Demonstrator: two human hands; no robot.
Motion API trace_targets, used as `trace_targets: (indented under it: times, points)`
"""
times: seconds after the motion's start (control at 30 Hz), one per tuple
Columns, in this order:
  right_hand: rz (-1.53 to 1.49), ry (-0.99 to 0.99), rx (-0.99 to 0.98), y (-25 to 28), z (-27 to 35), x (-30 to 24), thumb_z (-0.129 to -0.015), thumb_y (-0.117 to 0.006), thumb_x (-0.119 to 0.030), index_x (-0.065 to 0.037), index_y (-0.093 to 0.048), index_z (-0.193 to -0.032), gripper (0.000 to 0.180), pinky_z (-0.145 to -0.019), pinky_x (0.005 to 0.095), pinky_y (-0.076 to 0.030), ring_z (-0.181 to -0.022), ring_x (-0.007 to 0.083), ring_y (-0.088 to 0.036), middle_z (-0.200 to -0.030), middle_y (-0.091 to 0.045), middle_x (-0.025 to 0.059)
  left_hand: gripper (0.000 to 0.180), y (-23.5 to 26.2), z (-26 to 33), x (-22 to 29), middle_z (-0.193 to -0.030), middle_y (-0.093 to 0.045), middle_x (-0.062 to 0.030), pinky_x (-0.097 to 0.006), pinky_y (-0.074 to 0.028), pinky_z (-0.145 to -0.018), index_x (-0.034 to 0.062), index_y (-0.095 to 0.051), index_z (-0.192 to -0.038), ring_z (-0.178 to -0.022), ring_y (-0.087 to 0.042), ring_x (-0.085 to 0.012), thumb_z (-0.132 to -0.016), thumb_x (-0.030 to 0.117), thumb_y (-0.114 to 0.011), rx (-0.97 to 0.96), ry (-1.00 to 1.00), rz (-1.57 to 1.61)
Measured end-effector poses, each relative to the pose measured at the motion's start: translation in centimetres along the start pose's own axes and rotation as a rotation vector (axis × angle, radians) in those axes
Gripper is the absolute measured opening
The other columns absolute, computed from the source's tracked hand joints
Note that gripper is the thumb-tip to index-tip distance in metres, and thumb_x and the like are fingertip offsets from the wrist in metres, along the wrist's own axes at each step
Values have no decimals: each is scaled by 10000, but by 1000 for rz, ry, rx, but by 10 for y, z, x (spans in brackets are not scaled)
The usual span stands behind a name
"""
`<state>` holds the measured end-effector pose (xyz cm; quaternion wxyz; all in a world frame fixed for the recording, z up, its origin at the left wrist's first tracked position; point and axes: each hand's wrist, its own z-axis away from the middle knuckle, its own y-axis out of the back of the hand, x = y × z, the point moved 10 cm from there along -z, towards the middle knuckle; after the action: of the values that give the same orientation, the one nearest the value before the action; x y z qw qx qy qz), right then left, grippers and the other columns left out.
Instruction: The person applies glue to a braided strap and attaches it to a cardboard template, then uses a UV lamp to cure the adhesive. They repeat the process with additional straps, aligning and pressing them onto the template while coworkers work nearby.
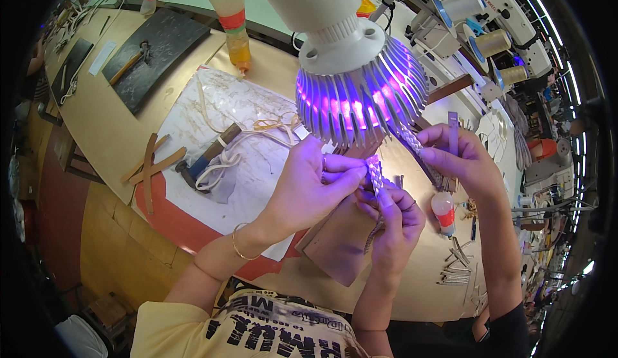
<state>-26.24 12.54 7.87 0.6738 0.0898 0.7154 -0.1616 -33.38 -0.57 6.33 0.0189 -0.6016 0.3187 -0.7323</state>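
Under a finned lamp (360, 94) glowing violet, I hold a braided strap (376, 176) upright between both hands. My left hand (322, 181) pinches at the strap's upper end, fingertips closed. Just below and to the right, my right hand (394, 223) grips the same strap between thumb and fingers, and its lower end hangs beneath. A gold bracelet circles my left wrist. To the right, another person's hand (454, 155), coming from a dark sleeve, holds a second braided strap (411, 140) at the lamp's edge.
A hammer (205, 155) with white cord lies on a stained white sheet (248, 178) at left, beside brown strips (151, 171). Farther back are a dark board (154, 58) and a glue bottle (233, 26). At right stand a small bottle (443, 211), cut strips (457, 269) and thread spools (492, 44).
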Motion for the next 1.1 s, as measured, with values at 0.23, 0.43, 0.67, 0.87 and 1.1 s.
trace_targets:
  times: [0.23,0.43,0.67,0.87,1.1]
  points:
    - [20,21,-10,0,2,-4,-915,-583,-36,8,-640,-1022,129,-809,321,-534,-893,229,-635,-932,-655,165,290,-1,1,2,-960,-665,-198,-246,-580,-679,-58,-353,-1002,-821,-674,-161,-878,-35,-614,1,-11,50]
    - [-67,0,14,-5,4,-2,-941,-556,-40,99,-626,-965,158,-843,309,-560,-919,198,-668,-1005,-659,154,191,-1,2,2,-924,-688,-168,-275,-589,-714,-123,-533,-1048,-795,-683,-165,-896,-22,-592,7,-14,-4]
    - [7,-2,46,-3,3,-2,-934,-516,-60,89,-619,-919,181,-777,308,-587,-865,224,-691,-1018,-660,175,234,-2,3,5,-918,-695,-172,-302,-597,-746,-149,-605,-1098,-803,-690,-178,-906,-18,-578,1,-53,-11]
    - [-52,-16,28,-2,3,1,-935,-547,-20,96,-620,-920,139,-814,327,-578,-891,212,-676,-986,-652,146,314,0,3,4,-930,-695,-172,-280,-594,-736,-148,-546,-1183,-803,-685,-155,-898,-22,-579,2,-24,-120]
    - [-44,-8,14,-4,6,-3,-936,-546,-26,94,-620,-926,141,-798,325,-581,-864,217,-688,-937,-663,145,283,-3,4,6,-971,-671,-195,-244,-585,-694,-62,-400,-1003,-836,-680,-158,-852,-34,-637,-10,-39,18]
